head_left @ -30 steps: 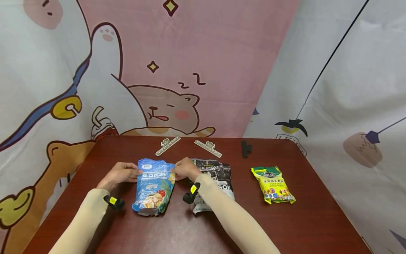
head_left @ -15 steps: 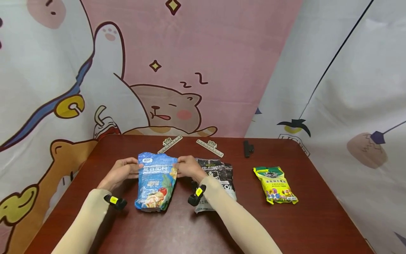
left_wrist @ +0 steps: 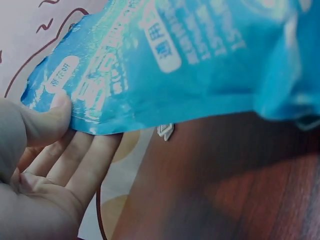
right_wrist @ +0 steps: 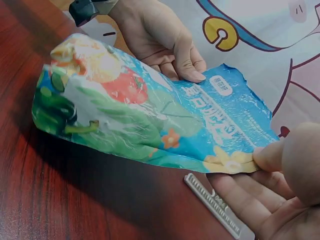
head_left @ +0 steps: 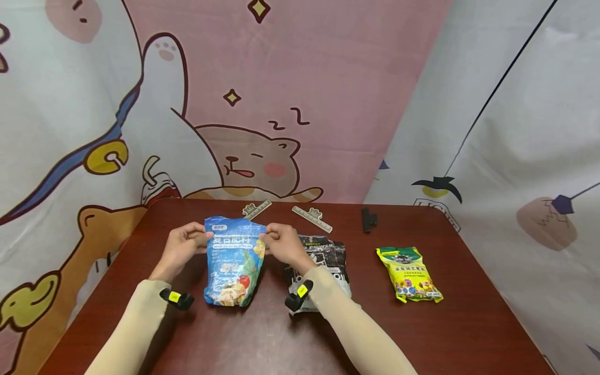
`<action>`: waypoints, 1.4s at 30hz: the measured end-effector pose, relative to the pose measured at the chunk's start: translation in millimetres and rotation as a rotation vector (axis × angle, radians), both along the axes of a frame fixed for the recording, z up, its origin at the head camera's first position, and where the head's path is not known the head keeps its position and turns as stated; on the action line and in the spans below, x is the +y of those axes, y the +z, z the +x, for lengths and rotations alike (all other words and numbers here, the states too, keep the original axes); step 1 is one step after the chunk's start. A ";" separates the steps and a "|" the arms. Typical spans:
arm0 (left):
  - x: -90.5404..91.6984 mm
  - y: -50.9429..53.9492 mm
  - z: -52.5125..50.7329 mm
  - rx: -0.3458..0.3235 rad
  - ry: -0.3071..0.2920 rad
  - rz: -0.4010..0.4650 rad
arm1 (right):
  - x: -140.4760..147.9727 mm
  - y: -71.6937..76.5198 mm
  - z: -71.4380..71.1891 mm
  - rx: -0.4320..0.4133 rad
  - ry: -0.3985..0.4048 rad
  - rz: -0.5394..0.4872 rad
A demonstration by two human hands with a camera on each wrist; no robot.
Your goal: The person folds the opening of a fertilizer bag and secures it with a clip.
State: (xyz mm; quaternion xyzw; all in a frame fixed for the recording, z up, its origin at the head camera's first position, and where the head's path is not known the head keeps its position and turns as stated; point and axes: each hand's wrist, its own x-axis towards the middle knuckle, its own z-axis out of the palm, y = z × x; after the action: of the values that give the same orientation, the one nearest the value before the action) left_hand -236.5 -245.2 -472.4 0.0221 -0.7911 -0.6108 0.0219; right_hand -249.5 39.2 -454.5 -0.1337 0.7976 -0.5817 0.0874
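Note:
A blue fertilizer bag [head_left: 233,271] with food pictures on its front is held between both hands at the left of the table. My left hand [head_left: 180,247] pinches its upper left edge, thumb in front and fingers behind, as the left wrist view shows. Opposite it, my right hand [head_left: 287,245] pinches the upper right edge in the same way. The bag's top stands raised and tilts back, and its lower end is at or near the tabletop. In the right wrist view the bag's top edge [right_wrist: 245,85] looks uneven.
Behind my right forearm lies a black and grey soil bag [head_left: 323,255], partly covered. Farther right is a yellow and green bag [head_left: 412,278]. Two pale ruler-like clips [head_left: 312,219] and a black clip [head_left: 367,221] lie along the table's back edge.
Both hands have lifted the top of the blue fertilizer bag, so it stands more upright than before. The other bags and the clips have stayed put; the view has shifted slightly.

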 end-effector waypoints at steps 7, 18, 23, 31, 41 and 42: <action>9.3 8.4 2.0 0.130 0.068 0.017 | 3.6 7.2 3.5 0.168 -0.025 0.020; 17.4 20.1 12.8 0.253 0.110 0.044 | 8.3 12.2 10.8 0.375 -0.056 0.028; 19.0 25.6 19.1 0.322 0.125 0.067 | 9.3 16.2 15.7 0.426 -0.057 0.030; 17.4 25.6 30.1 0.369 0.126 0.074 | 9.5 14.5 19.1 0.537 -0.041 -0.042; 9.6 16.7 27.2 0.483 0.061 0.056 | 10.1 8.7 18.2 0.612 0.005 -0.084; 8.1 16.2 26.1 0.489 0.040 0.062 | 10.9 9.1 18.1 0.613 0.009 -0.084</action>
State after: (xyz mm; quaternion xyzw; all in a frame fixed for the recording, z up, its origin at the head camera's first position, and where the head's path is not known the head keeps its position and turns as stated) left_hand -210.4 -237.2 -456.1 -0.1101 -0.7427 -0.6214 0.2240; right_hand -231.4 50.1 -445.3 -0.3099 0.7614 -0.5464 -0.1601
